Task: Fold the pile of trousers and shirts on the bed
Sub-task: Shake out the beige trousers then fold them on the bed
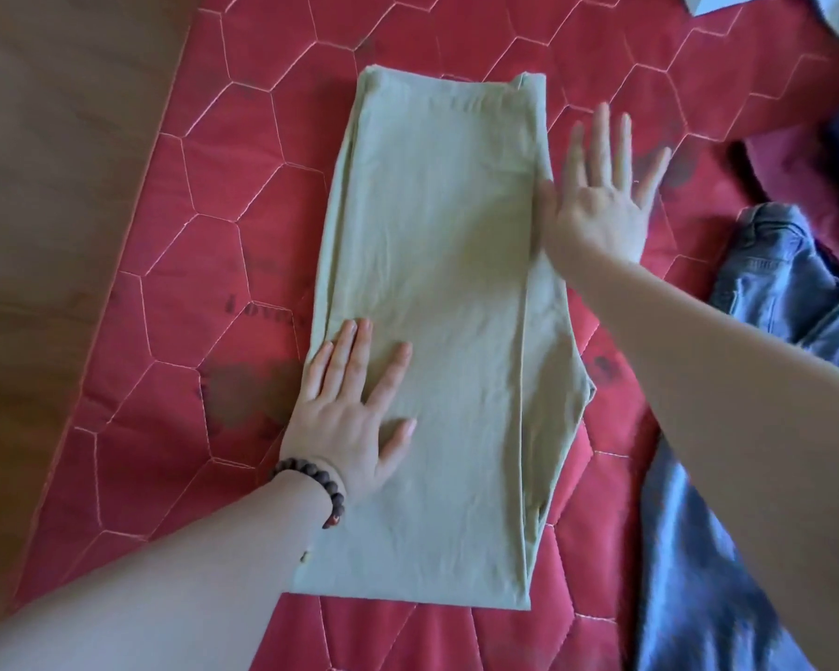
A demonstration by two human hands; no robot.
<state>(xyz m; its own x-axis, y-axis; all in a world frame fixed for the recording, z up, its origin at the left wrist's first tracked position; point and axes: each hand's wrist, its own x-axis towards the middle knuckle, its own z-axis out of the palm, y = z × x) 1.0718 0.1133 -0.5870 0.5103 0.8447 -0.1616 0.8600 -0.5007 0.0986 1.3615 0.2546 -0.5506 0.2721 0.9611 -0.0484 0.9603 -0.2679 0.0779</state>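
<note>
- A pale green garment (437, 331), folded into a long narrow strip, lies flat in the middle of the bed; its long axis runs from near to far, leaning slightly left at the far end.
- Its near end is a straight cut edge, and its far end shows stacked folded layers; whether it is trousers or a shirt cannot be told.
- The left hand (354, 414) lies flat on the near left part of the garment, fingers straight and spread, pressing down; a dark bead bracelet (318, 486) circles that wrist.
- The right hand (596, 201) rests at the garment's far right edge, fingers spread wide over the cover, thumb side touching the fold.
- The bed has a red quilted cover (204, 263) stitched in pale hexagon lines, with dark faded prints on it.
- To the left of the bed is a brown wood-toned surface (59, 162).
- Blue jeans (771, 293) lie crumpled on the right, partly under the right forearm, close to the garment but apart from it.
- Dark red and navy clothes (805, 152) sit at the far right, and pale fabric (834, 16) at the far right corner.
</note>
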